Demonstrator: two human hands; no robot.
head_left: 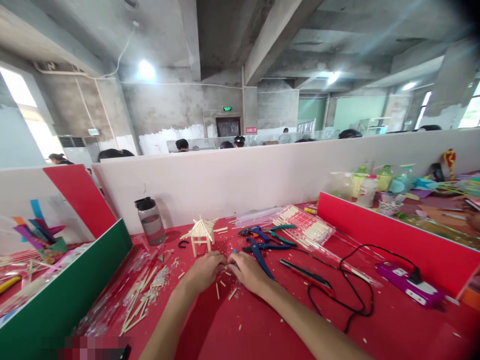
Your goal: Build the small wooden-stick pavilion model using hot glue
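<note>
Curling over littered red tabletop (243, 340), left hand (207, 269), right hand (247, 271), grip and contents unclear, white partition (225, 180), concrete room (172, 107) behind.

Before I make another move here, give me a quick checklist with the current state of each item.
1. Both hands in view: ok. The left hand and right hand are close together above the red table.
2. Item between the fingers identified: cannot tell. The hands largely hide it.
3. Stick model upright: ok. It stands on its legs just beyond the left hand.
4. Space in front of the hands free of scraps: not ok. Loose stick pieces lie on the near side.
5. Utility knife blade retracted: cannot tell. Too small to see.
6. Water bottle upright and lidded: ok.
</note>
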